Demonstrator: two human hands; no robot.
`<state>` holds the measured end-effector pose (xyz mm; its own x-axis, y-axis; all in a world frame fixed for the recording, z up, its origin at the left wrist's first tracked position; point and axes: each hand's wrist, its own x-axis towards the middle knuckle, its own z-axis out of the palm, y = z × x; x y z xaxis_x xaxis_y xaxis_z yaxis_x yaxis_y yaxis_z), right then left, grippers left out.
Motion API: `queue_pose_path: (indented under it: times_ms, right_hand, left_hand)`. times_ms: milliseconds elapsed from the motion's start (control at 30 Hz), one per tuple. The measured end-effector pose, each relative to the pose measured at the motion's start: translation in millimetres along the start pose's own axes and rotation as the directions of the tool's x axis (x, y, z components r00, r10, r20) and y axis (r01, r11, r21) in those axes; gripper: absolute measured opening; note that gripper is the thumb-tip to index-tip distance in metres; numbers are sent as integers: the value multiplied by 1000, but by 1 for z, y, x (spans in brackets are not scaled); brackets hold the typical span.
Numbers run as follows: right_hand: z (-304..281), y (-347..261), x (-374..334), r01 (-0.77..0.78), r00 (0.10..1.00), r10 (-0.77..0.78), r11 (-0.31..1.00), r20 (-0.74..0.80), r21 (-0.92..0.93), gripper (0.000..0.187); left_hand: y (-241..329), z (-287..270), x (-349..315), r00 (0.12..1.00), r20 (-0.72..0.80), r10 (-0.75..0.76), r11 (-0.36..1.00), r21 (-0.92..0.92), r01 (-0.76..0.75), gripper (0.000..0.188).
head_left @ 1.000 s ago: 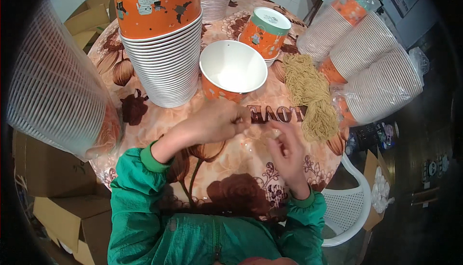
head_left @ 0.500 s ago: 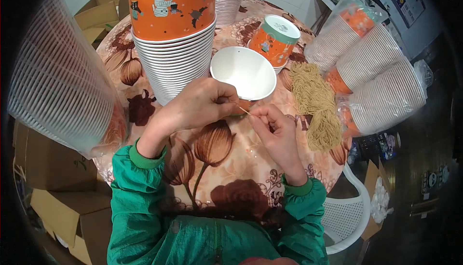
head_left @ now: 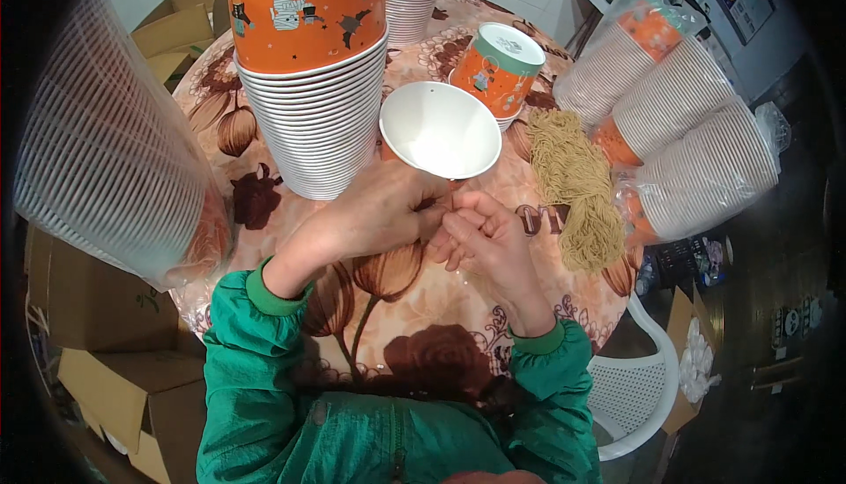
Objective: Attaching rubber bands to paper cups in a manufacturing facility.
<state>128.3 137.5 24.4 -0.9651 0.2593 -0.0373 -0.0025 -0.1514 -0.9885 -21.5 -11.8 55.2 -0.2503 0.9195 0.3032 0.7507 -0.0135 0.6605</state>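
My left hand and my right hand meet over the table, just in front of an open white-lined paper bucket. Both are closed in a pinch, fingertips touching or nearly so. A thin tan cord ran between them a moment ago; now the fingers mostly cover it. To the right lies a bundle of tan cords, loosely heaped. Left of the open bucket rises a tall stack of orange paper buckets with white rims, upside down. Behind it on the right, an orange bucket stands bottom up, with a green band.
Plastic-wrapped bucket stacks lie along the right table edge. Another wrapped stack leans at the left. Open cardboard boxes stand at lower left, and a white chair at lower right. A flowered cloth covers the round table.
My hands have come closer together, the right moving slightly down and left. The cord stretched between them has gone mostly out of sight behind the fingers.
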Motion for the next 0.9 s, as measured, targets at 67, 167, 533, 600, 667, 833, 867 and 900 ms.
queue_pose_path:
  times_ms: [67, 167, 533, 600, 667, 833, 867, 900]
  right_hand:
    - [-7, 8, 3, 21, 1000, -20, 998, -11, 66, 21]
    - [-9, 10, 2, 24, 998, -26, 999, -52, -36, 14]
    - [-16, 31, -3, 137, 945, -219, 940, -245, -314, 3]
    - [-17, 33, -3, 140, 933, -221, 950, -284, -280, 3]
    - [-13, 34, -1, 134, 936, -188, 972, -298, -192, 4]
    - [-7, 40, 8, 208, 921, -257, 960, -292, -188, 3]
    - [-6, 41, 9, 201, 920, -250, 962, -302, -185, 3]
    - [-5, 41, 10, 202, 919, -251, 962, -303, -185, 3]
  left_hand:
    - [2, -2, 1, 1000, 2, -17, 999, 32, 17, 12]
    - [1, -3, 2, 1000, 28, -10, 996, 93, 7, 13]
    - [-8, -7, 2, 969, -242, 49, 978, 208, 3, 9]
    - [-11, -6, 5, 904, -330, 270, 927, 343, -151, 17]
    - [-15, 0, 9, 893, -325, 310, 910, 372, -181, 19]
    - [-32, 19, 14, 884, -303, 356, 877, 435, -204, 20]
    - [-34, 21, 14, 899, -282, 336, 883, 428, -195, 20]
    - [-36, 22, 14, 913, -261, 315, 888, 421, -186, 20]
